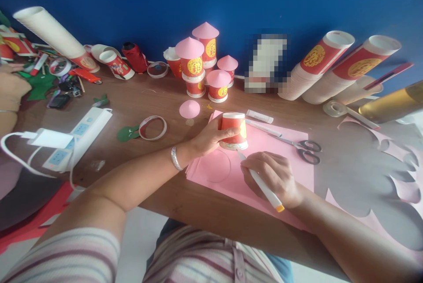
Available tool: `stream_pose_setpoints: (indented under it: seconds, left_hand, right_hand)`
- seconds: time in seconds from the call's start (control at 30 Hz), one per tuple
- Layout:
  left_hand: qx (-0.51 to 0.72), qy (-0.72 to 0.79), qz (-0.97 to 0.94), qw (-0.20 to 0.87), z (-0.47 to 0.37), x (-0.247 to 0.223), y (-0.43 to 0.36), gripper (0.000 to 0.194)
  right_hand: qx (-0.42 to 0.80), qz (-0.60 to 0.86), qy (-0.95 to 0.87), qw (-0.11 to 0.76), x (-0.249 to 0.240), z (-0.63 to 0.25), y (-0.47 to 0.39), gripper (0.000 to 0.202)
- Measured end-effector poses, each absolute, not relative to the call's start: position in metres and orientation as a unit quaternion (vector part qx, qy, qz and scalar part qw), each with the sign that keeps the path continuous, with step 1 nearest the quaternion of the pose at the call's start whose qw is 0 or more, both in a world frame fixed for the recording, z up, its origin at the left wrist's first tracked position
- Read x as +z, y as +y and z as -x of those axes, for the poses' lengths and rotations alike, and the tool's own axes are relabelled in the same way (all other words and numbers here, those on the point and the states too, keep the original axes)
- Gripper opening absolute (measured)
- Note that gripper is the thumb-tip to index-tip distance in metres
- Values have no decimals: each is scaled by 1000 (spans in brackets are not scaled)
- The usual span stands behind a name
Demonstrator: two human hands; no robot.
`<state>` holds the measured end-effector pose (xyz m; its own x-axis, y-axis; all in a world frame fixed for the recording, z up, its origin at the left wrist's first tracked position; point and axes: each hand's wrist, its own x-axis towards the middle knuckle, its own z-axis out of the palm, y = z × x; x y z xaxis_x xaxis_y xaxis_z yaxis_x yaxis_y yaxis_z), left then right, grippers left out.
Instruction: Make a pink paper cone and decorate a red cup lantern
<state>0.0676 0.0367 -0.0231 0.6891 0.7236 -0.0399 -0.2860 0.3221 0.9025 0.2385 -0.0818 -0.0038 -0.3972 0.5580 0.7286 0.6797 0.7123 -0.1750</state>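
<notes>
My left hand (208, 136) is wrapped around a red and white paper cup (233, 122), which stands with its wider end down on a stack of pink paper (206, 172). Closed around a white marker pen (264, 184) with an orange end, my right hand (273, 173) is just in front of the cup. The pen's tip points at the cup's lower edge; whether it touches the paper I cannot tell. A drawn circle shows on the pink sheet left of the pen. Scissors (307, 150) with dark handles lie across the paper's right side, near a small white tube (260, 116).
Red cups with pink cone tops (190, 65) stand stacked at the back. Long cup stacks (320, 62) lean at the right. A power strip (77, 139) and a paper ring (152, 128) lie left; pink offcuts (406, 188) lie right. Another person's arm (9, 93) shows far left.
</notes>
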Motion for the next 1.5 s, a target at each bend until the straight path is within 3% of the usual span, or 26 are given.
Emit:
stream_pose_setpoints:
  seconds: [1.5]
  left_hand:
    - [309, 233, -510, 768, -67, -24, 36, 44]
  right_hand:
    - [-72, 380, -843, 375, 0, -238, -81, 19]
